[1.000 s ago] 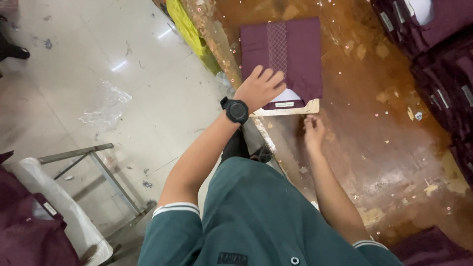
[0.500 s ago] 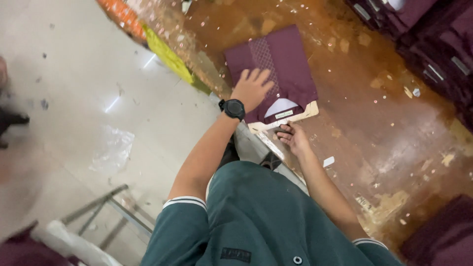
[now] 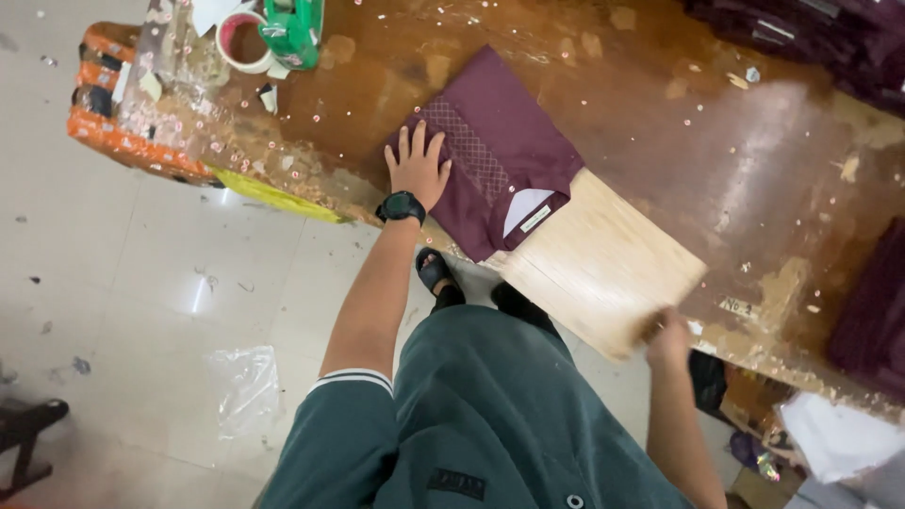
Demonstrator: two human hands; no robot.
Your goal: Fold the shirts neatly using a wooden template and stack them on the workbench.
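Observation:
A folded maroon shirt (image 3: 509,141) with a patterned front strip lies on the worn brown table (image 3: 735,170). My left hand (image 3: 417,168), with a black watch on the wrist, presses flat on the shirt's left side, fingers spread. A thin wooden board (image 3: 599,259) sticks out from under the shirt toward me, past the table edge. My right hand (image 3: 667,337) grips the board's near corner; it is blurred by motion.
A tape roll (image 3: 240,42) and a green tape dispenser (image 3: 294,30) stand at the table's far left. Stacks of maroon garments (image 3: 811,38) lie at the back right, another pile (image 3: 872,320) at the right. A plastic bag (image 3: 247,388) lies on the tiled floor.
The wooden board has slid most of the way out from under the shirt, pulled by my right hand toward me. My left hand stays pressed on the shirt. The camera view has shifted.

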